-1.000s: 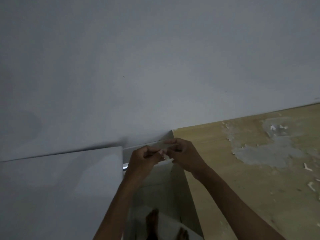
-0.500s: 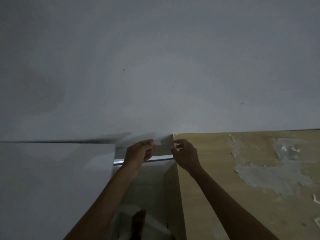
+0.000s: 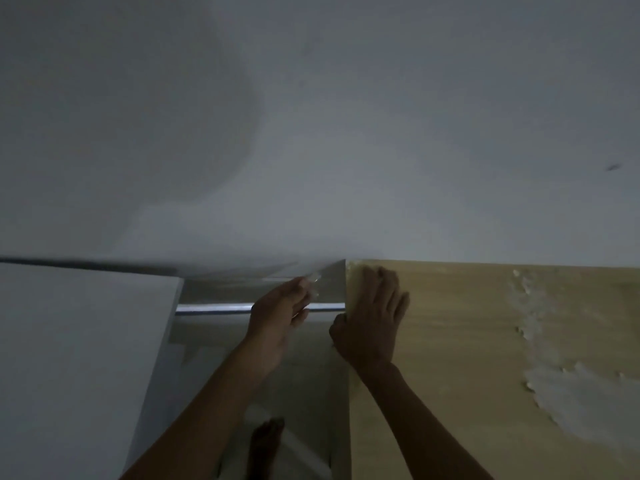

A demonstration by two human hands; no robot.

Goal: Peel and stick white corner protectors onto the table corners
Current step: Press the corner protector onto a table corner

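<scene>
Right hand (image 3: 372,317) lies flat, fingers spread, on the worktop (image 3: 467,341) corner; left hand (image 3: 280,317) pinches a clear scrap (image 3: 314,279). Press firmly along both edges.

Cabinet (image 3: 79,358) left of table (image 3: 485,341)

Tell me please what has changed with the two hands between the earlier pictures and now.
The right hand let go of the small piece, moved right, and now lies flat on the wooden table at its far left corner. The left hand keeps pinching a small clear strip in the gap beside that corner. The table, white surface and metal bar stayed.
</scene>
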